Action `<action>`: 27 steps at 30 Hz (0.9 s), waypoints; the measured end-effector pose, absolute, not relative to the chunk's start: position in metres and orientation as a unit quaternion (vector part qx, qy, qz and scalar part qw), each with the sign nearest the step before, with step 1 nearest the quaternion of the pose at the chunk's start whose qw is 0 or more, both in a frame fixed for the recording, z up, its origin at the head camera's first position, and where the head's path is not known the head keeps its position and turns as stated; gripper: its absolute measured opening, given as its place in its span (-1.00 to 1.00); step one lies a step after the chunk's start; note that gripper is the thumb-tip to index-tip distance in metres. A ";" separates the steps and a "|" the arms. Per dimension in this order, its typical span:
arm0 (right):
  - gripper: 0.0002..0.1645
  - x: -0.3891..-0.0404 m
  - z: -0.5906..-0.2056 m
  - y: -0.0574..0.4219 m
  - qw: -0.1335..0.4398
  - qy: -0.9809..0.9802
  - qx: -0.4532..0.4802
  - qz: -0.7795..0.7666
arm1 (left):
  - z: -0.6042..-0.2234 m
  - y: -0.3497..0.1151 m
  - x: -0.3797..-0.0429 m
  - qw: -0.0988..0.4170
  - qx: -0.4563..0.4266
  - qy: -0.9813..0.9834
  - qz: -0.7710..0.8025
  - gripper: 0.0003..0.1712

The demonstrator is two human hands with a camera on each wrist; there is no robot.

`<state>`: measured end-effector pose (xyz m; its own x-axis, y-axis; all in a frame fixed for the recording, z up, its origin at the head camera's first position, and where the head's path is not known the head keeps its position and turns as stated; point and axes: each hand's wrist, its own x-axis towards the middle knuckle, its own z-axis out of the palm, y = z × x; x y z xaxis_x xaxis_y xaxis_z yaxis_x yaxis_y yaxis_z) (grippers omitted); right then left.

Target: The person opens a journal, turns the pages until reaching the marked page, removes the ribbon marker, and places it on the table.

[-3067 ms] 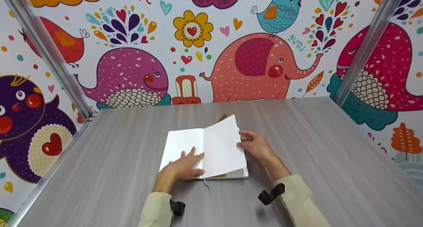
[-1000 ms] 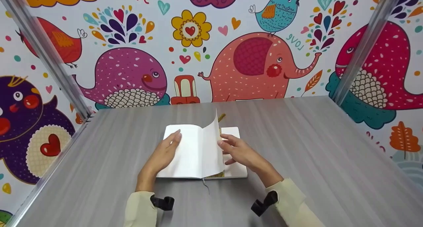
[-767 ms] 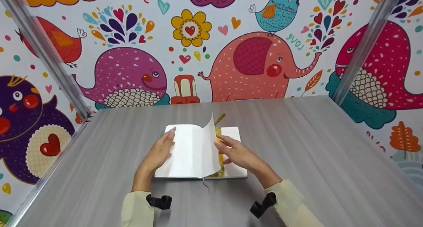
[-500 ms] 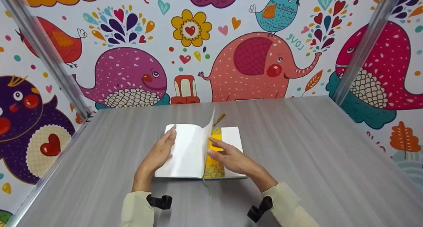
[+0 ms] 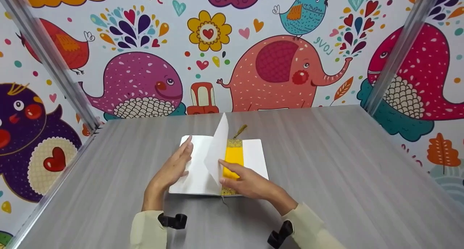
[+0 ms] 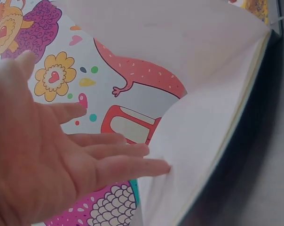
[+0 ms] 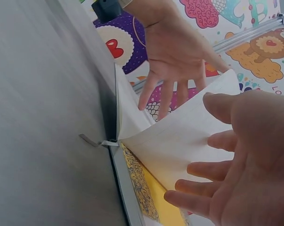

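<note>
A white-paged notebook [image 5: 255, 158] lies open on the table. One of its pages [image 5: 219, 147] stands nearly upright over the spine. My right hand [image 5: 250, 182] has its fingers extended against that page's right face, pushing it leftward; the right wrist view shows them spread and uncurled. With straight fingers, my left hand [image 5: 173, 169] is at the left page's outer edge, its little finger [image 6: 151, 166] touching the paper in the left wrist view. On the right page lies a yellow bookmark [image 5: 233, 154] with patterned gold ends, partly hidden by my right hand. Its tassel [image 5: 240, 131] sticks out past the far edge.
A thin ribbon [image 5: 225, 201] hangs from the notebook's near edge onto the grey table [image 5: 127, 162]. Black wrist cameras [image 5: 174, 221] sit at both sleeves. Behind the table stands a wall with cartoon animals [image 5: 275, 75], with metal posts [image 5: 391, 53] at either side.
The page has swung from the right side up to upright over the spine, uncovering the yellow bookmark. My right hand has moved left with it; the left hand has shifted to the left page's outer edge.
</note>
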<state>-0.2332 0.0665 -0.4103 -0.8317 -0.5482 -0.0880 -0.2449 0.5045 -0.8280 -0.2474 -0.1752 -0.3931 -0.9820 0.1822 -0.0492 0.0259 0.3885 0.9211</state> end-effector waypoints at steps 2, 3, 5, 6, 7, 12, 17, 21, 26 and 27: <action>-0.28 -0.232 -0.412 0.065 0.167 0.851 -0.253 -0.430 | -0.391 -0.175 -0.246 0.067 0.063 0.837 0.539 -0.26; -0.29 -0.232 -0.413 0.064 0.166 0.852 -0.258 -0.424 | -0.390 -0.175 -0.246 0.065 0.060 0.843 0.530 -0.24; -0.29 -0.231 -0.414 0.063 0.163 0.854 -0.268 -0.414 | -0.389 -0.174 -0.246 0.059 0.054 0.860 0.503 -0.18; -0.30 -0.231 -0.415 0.062 0.164 0.856 -0.271 -0.409 | -0.388 -0.173 -0.246 0.057 0.051 0.868 0.490 -0.14; -0.30 -0.230 -0.416 0.061 0.165 0.857 -0.273 -0.405 | -0.387 -0.173 -0.246 0.056 0.047 0.877 0.476 -0.10; -0.29 -0.229 -0.419 0.058 0.172 0.863 -0.284 -0.382 | -0.386 -0.172 -0.246 0.057 0.042 0.892 0.447 -0.13; -0.29 -0.228 -0.420 0.056 0.180 0.865 -0.294 -0.364 | -0.385 -0.174 -0.245 0.050 0.045 0.891 0.450 -0.27; -0.30 -0.228 -0.420 0.057 0.185 0.865 -0.304 -0.353 | -0.384 -0.176 -0.244 0.040 0.046 0.900 0.432 -0.29; -0.31 -0.226 -0.420 0.058 0.194 0.867 -0.308 -0.341 | -0.387 -0.177 -0.248 0.023 0.047 0.916 0.399 -0.33; -0.31 -0.226 -0.420 0.058 0.196 0.867 -0.308 -0.338 | -0.388 -0.176 -0.248 0.020 0.049 0.919 0.390 -0.34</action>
<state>-0.2261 0.0580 -0.4198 -0.7335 -0.6668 -0.1322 -0.4014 0.5818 -0.7074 -0.2484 -0.1762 -0.3884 -0.9945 0.1050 0.0008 0.0736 0.6915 0.7186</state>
